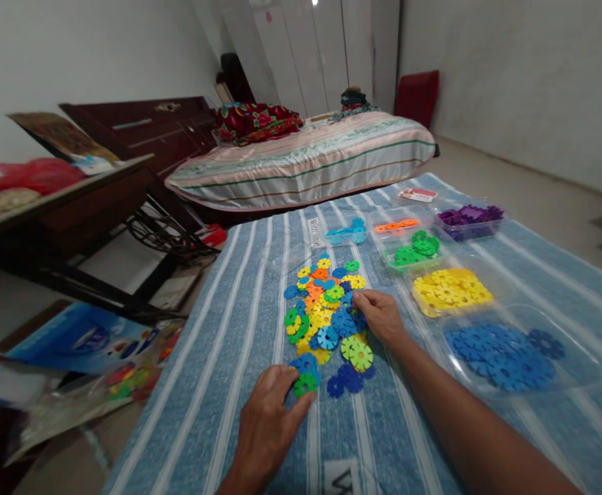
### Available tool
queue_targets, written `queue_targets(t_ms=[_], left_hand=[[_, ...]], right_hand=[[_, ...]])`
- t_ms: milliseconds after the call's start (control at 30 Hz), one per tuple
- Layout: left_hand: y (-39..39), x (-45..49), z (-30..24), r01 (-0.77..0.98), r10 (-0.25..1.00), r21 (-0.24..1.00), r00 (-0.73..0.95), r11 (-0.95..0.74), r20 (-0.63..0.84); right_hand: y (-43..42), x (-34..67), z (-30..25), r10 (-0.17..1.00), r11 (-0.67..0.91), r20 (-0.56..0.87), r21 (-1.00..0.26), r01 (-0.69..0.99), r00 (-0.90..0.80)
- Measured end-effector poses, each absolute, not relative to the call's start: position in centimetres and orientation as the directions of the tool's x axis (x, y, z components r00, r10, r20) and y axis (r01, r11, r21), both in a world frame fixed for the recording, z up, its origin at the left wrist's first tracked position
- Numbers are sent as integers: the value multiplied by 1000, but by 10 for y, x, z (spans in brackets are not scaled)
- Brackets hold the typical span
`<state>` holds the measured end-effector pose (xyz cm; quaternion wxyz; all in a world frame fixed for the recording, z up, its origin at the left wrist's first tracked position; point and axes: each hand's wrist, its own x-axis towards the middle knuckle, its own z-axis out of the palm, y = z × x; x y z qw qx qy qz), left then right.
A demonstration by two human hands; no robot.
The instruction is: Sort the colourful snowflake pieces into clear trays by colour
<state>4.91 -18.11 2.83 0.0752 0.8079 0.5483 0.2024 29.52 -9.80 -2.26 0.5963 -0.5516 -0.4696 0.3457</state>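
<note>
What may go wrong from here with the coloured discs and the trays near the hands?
1. The right hand rests on the mixed pile of discs; a sweep might scatter pieces over the striped cloth.
2. Its forearm lies close to the tray of blue discs and might knock it.
3. The left hand touches a green disc at the pile's edge and might drag neighbours along.

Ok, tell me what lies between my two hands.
Head view: green disc at the left hand, then blue discs and lime discs before the right hand.
</note>
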Motion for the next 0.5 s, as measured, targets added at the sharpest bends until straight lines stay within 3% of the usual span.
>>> queue_targets(t_ms=[233, 367, 500], left_hand=[[-184, 57, 34, 888, 979, 412, 175, -204, 109], [-182, 61, 37, 834, 989, 533, 105, -145, 104], [-177, 60, 42, 694, 994, 718, 35, 53, -107]], right_hand=[[-99, 296, -22, 932, 159, 188, -980, 118, 310], [-98, 295, -22, 932, 154, 186, -980, 124, 311], [-96, 293, -21, 923, 170, 207, -976, 140, 324]])
